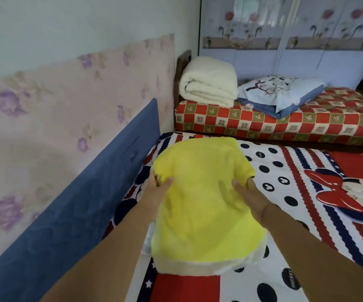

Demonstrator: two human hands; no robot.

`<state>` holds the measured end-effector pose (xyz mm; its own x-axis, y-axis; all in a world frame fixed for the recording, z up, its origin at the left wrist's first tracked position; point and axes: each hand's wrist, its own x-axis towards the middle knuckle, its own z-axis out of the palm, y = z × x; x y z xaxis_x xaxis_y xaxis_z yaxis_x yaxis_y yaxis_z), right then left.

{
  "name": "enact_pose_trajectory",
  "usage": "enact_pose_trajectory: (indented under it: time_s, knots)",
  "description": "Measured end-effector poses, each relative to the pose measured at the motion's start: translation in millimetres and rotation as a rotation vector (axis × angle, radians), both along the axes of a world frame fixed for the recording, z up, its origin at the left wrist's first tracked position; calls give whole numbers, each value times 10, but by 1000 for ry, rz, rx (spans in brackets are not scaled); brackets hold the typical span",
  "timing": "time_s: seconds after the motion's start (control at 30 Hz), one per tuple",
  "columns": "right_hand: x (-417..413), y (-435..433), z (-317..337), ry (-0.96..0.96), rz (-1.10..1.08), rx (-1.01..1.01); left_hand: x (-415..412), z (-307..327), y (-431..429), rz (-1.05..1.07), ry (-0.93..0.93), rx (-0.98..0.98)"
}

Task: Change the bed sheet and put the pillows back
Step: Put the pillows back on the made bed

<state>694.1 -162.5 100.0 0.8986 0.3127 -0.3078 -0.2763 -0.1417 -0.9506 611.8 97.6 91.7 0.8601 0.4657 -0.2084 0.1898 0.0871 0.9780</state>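
A yellow pillow (200, 203) sits at the head end of the bed, close to the blue headboard (89, 203) and over the cartoon-print sheet (306, 192), which is spread flat across the mattress with its red stripes, black dots and a mouse figure with a red bow. Both hands hold the pillow by its long sides. The left hand (156, 188) grips the side nearest the headboard, thumb on top and fingers tucked underneath; the right hand (248, 197) grips the opposite side the same way. The pillow's near end, edged with a pale border, looks to be down on the sheet – whether the far end is lifted off it I cannot tell.

Past the foot edge of this bed stands a second bed (285, 125) in a red checked cover. On it, at the corner by the wall, lies a folded white quilt (208, 83), and just beside that a light blue pillow (278, 92). Behind them is a wardrobe (285, 29) with flower-patterned doors
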Motion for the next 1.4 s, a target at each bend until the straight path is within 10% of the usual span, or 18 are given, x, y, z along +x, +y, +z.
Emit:
enact_pose_trajectory:
  time_s: [0.3, 0.57, 1.2, 1.4]
  knots:
    - [-321, -453, -1408, 161, -72, -229, -325, -1333, -152, 75, 380, -51]
    - [-125, -457, -1702, 293, -173, -31, -235, -1892, -14, 47, 490, 77]
    - [-1146, -708, -1503, 536, -73, 14, -1316, -1031, -181, -92, 678, -364]
    - [-1569, -709, -1206, 349, 116, -634, -1601, -930, -4, -91, 917, 177]
